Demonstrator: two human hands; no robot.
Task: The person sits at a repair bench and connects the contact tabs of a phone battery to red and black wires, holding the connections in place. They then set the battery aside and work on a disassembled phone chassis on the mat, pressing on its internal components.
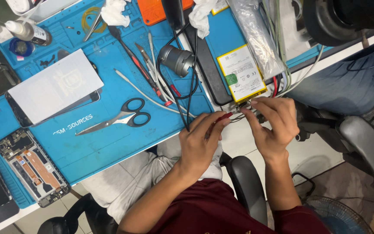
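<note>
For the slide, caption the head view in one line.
Left hand holds a red probe and right hand a wire at a yellow-edged phone battery beside a blue repair mat.

**Materials and finishes on the desk**

A matt blue rubbery mat (109,143) is laid over the desk. The scissors (117,118) are seen with bright metal blades and glossy black plastic handles. The battery (241,73) is wrapped in glossy yellow and white foil. Crumpled white tissue (114,12) looks soft. A red plastic-coated probe (221,117) is pinched in the left hand (200,145).
</note>
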